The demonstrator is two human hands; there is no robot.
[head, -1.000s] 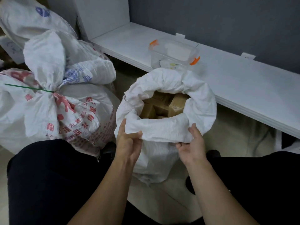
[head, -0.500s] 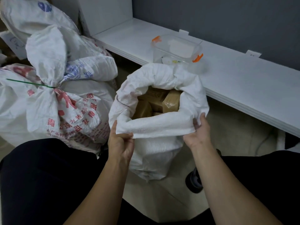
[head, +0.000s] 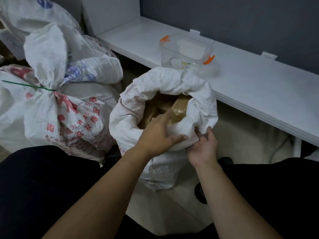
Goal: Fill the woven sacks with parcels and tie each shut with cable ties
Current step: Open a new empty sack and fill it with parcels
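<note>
right hand point(head: 202, 147) grip pinching sack rim point(head: 181, 133), left hand point(head: 156, 133) open

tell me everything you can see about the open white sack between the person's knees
The open sack is white woven plastic, crumpled, standing upright on the pale floor between the person's knees. Its top is rolled outward into a thick cuff around a wide mouth, where brown cardboard parcels show, one with clear tape. Faint red print marks its lower left side. The left hand reaches over the near rim toward the parcels, fingers extended; the right hand grips the cuff from below at the near right. It is not yet tied.
</note>
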